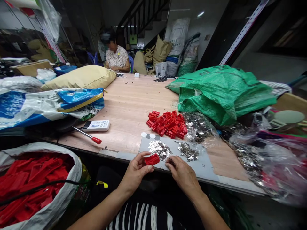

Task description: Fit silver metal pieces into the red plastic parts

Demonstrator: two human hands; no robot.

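Note:
Between the thumb and fingers of my left hand [137, 171] is a red plastic housing [152, 159], held just above the table's front edge. My right hand [181, 172] is closed in a pinch to the right of it, apart from the housing; whatever its fingertips hold is too small to make out. Beyond my hands lies a grey mat [203, 163] bearing two piles of small metal pieces, a shiny pile [160, 149] on the left and a duller pile [188, 151] on the right. Behind the mat is a heap of red plastic housings [166, 124].
An open sack [76, 179] full of red parts stands at my left. On the table are a white box-shaped device [97, 125], a red-tipped lever [87, 135] and a green sack [223, 92]. Plastic bags of metal pieces [199, 126] lie right. Another person [117, 59] sits at the far end.

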